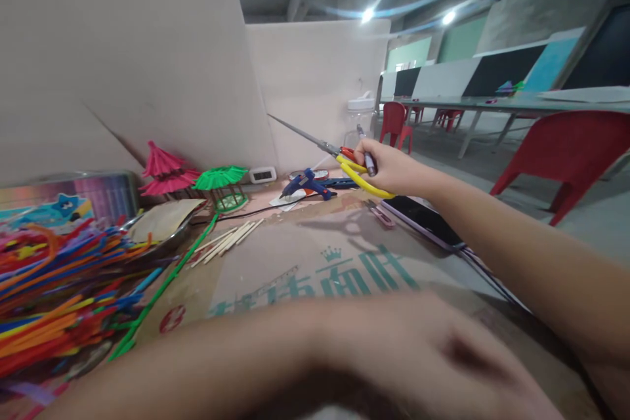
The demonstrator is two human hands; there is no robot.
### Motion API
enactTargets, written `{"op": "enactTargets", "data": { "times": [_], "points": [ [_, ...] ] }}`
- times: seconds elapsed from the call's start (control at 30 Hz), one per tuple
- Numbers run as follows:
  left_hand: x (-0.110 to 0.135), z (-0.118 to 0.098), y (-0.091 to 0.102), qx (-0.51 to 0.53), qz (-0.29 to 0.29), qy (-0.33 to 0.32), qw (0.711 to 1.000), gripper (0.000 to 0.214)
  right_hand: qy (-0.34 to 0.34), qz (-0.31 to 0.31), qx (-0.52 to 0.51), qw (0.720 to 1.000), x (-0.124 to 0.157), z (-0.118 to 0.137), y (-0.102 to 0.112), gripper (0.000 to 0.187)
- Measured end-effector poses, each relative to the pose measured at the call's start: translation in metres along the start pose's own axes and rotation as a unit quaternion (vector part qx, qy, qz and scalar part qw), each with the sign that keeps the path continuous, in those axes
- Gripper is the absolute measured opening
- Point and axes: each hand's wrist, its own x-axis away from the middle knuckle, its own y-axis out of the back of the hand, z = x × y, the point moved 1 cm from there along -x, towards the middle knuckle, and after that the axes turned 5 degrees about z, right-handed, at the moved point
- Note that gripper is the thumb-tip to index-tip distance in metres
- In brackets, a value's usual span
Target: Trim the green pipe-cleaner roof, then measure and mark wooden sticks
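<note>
My right hand (394, 169) is raised over the far side of the table, closed round the yellow handles of a pair of scissors (344, 159). The long blades point up and to the left. A dark pen (367, 156) is held in the same fist. My left forearm crosses the bottom of the view, and my left hand (433, 357) is blurred low over the printed cardboard sheet (315, 256). Its fingers are smeared, and I cannot see anything in it.
A heap of coloured pipe cleaners (54, 289) fills the left. Behind it stand a pink model (165, 174) and a green one (224, 187). Wooden sticks (226, 239), a blue glue gun (305, 185) and a black tablet (428, 220) lie nearby. Red chairs (566, 154) stand at the right.
</note>
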Motion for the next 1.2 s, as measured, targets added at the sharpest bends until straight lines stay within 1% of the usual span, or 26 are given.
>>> {"op": "enactTargets", "data": {
  "times": [0.03, 0.07, 0.1, 0.13, 0.17, 0.27, 0.33, 0.4, 0.47, 0.57, 0.6, 0.63, 0.67, 0.7, 0.73, 0.77, 0.8, 0.83, 0.87, 0.9, 0.93, 0.97, 1.0, 1.07, 1.13, 1.2],
  "points": [
    [0.009, 0.007, 0.017, -0.014, -0.082, 0.060, 0.995, 0.041, 0.004, -0.004, -0.001, 1.000, 0.000, 0.001, 0.001, 0.028],
    [0.020, 0.018, 0.036, -0.072, -0.183, 0.138, 0.971, 0.039, 0.007, -0.009, -0.002, 1.000, 0.000, 0.001, 0.001, 0.028],
    [0.031, 0.032, 0.053, -0.165, -0.246, 0.219, 0.930, 0.036, 0.010, -0.011, -0.002, 1.000, 0.000, 0.002, 0.002, 0.028],
    [0.041, 0.048, 0.067, -0.240, -0.264, 0.300, 0.885, 0.036, 0.012, -0.012, -0.003, 1.000, 0.000, 0.002, 0.002, 0.027],
    [0.049, 0.065, 0.078, -0.256, -0.280, 0.349, 0.857, 0.043, 0.014, -0.010, -0.004, 1.000, -0.001, 0.001, 0.002, 0.026],
    [0.063, 0.105, 0.090, -0.257, -0.281, 0.410, 0.829, 0.061, 0.017, 0.006, -0.002, 1.000, -0.002, -0.001, 0.000, 0.027],
    [0.063, 0.115, 0.085, -0.254, -0.266, 0.405, 0.837, 0.067, 0.016, 0.011, 0.003, 1.000, -0.002, -0.003, -0.001, 0.028],
    [0.058, 0.109, 0.074, -0.253, -0.241, 0.367, 0.862, 0.071, 0.012, 0.012, 0.004, 1.000, -0.002, -0.004, -0.002, 0.028],
    [0.051, 0.089, 0.057, -0.251, -0.208, 0.306, 0.894, 0.071, 0.009, 0.018, 0.001, 1.000, -0.002, -0.004, -0.004, 0.028],
    [0.040, 0.045, 0.024, -0.234, -0.142, 0.208, 0.939, 0.074, 0.005, 0.031, 0.001, 1.000, -0.001, -0.005, -0.005, 0.029],
    [0.037, 0.030, 0.013, -0.214, -0.095, 0.148, 0.961, 0.072, 0.001, 0.034, 0.001, 0.999, -0.001, -0.005, -0.005, 0.030],
    [0.036, 0.016, 0.003, -0.146, -0.019, 0.048, 0.988, 0.060, -0.003, 0.033, 0.000, 0.999, 0.000, -0.005, -0.004, 0.030],
    [0.037, 0.004, -0.005, -0.067, 0.048, -0.029, 0.996, 0.050, -0.007, 0.032, 0.000, 0.999, 0.000, -0.005, -0.004, 0.030],
    [0.039, -0.004, -0.009, -0.001, 0.068, -0.056, 0.996, 0.048, -0.010, 0.031, 0.000, 0.999, 0.000, -0.005, -0.003, 0.030],
    [0.042, -0.009, -0.012, 0.038, 0.051, -0.048, 0.997, 0.050, -0.011, 0.029, 0.001, 1.000, 0.001, -0.004, -0.003, 0.029],
    [0.045, -0.010, -0.013, 0.035, 0.023, -0.016, 0.999, 0.048, -0.009, 0.026, 0.002, 1.000, 0.001, -0.004, -0.003, 0.029],
    [0.048, -0.009, -0.014, -0.014, -0.034, 0.042, 0.998, 0.044, -0.007, 0.025, 0.005, 1.000, 0.001, -0.003, -0.002, 0.029],
    [0.050, -0.006, -0.015, -0.087, -0.107, 0.115, 0.984, 0.043, -0.003, 0.023, 0.007, 1.000, 0.001, -0.002, -0.002, 0.028],
    [0.052, -0.003, -0.018, -0.150, -0.157, 0.178, 0.960, 0.053, 0.002, 0.023, 0.008, 1.000, 0.001, -0.002, -0.002, 0.028],
    [0.052, -0.002, -0.023, -0.187, -0.152, 0.209, 0.948, 0.065, 0.006, 0.023, 0.009, 1.000, 0.000, -0.002, -0.002, 0.028],
    [0.051, -0.003, -0.029, -0.196, -0.119, 0.196, 0.953, 0.070, 0.009, 0.026, 0.009, 1.000, 0.000, -0.002, -0.002, 0.029],
    [0.050, -0.006, -0.036, -0.184, -0.062, 0.144, 0.970, 0.061, 0.009, 0.031, 0.008, 0.999, 0.000, -0.002, -0.003, 0.029],
    [0.049, -0.009, -0.040, -0.175, -0.042, 0.118, 0.977, 0.046, 0.009, 0.036, 0.008, 0.999, 0.000, -0.002, -0.003, 0.029],
    [0.051, -0.016, -0.040, -0.162, -0.029, 0.086, 0.983, 0.034, 0.007, 0.042, 0.006, 0.999, 0.000, -0.002, -0.004, 0.030],
    [0.058, -0.015, -0.033, -0.161, -0.059, 0.093, 0.981, 0.040, 0.005, 0.040, 0.003, 0.999, 0.001, -0.002, -0.004, 0.031],
    [0.068, -0.007, -0.022, -0.173, -0.171, 0.191, 0.951, 0.046, 0.007, 0.040, 0.002, 0.999, 0.001, -0.002, -0.005, 0.031]
  ]
}}
